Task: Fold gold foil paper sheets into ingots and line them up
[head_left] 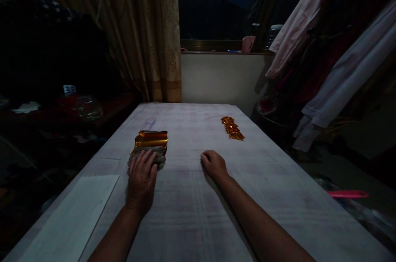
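Observation:
A stack of gold foil paper (152, 140) lies on the pale table (198, 196), left of centre. My left hand (141, 177) rests flat on the near end of that stack, fingers stretched out over it. My right hand (214, 164) lies on the bare tabletop to the right, fingers curled under in a loose fist with nothing visible in them. Farther back on the right sits a small row of folded gold pieces (232, 128), apart from both hands.
A white sheet (74, 216) lies at the table's near left edge. A curtain (145, 31) and a dark window are behind the table. Clothes (337, 60) hang at the right. A cluttered dark shelf with a glass jar (89, 108) stands at the left.

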Demonstrator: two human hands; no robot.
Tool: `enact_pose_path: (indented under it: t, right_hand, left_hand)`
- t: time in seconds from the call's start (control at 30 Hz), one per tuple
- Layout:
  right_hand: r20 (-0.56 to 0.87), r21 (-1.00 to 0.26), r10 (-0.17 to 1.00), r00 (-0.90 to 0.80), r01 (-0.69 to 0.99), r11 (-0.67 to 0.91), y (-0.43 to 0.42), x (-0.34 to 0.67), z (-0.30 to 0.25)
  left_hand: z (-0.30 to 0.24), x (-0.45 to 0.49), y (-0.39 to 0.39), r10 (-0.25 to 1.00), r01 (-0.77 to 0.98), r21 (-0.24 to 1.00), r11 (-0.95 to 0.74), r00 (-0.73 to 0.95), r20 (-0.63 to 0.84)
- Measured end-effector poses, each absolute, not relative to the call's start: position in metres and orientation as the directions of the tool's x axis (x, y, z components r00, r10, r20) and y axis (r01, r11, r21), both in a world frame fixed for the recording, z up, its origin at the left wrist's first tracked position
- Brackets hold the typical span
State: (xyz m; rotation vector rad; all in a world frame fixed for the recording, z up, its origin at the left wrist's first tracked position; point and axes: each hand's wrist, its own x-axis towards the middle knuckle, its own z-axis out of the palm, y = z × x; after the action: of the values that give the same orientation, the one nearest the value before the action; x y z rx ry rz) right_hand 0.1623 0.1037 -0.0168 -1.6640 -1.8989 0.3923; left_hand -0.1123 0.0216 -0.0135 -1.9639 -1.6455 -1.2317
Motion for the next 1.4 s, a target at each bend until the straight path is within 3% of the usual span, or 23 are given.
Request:
enact_pose_path:
  t: [0.3, 0.53, 1.07, 1.4]
  right_hand:
    - [0.177, -0.68, 0.974, -0.14, 0.698, 0.224, 0.155, 0.077, -0.01]
    - [0.13, -0.737, 0.986, -0.104, 0.654, 0.167, 0.173, 0.064, -0.016]
    - [-0.07, -0.74, 0.979, -0.19, 0.668, 0.077, 0.196, 0.031, 0.007]
    - [-0.122, -0.733, 0.968, -0.221, 0.677, 0.062, 0.2, 0.019, 0.006]
  left_hand:
    - [-0.008, -0.135, 0.02, 0.637, 0.878, 0.445, -0.174, -0.245, 0.731]
    - [-0.02, -0.141, 0.03, 0.636, 0.816, 0.563, -0.129, -0.368, 0.679]
    - [-0.024, -0.146, 0.033, 0.634, 0.734, 0.673, -0.089, -0.48, 0.607]
    - [-0.026, -0.148, 0.032, 0.637, 0.747, 0.66, -0.081, -0.47, 0.611]
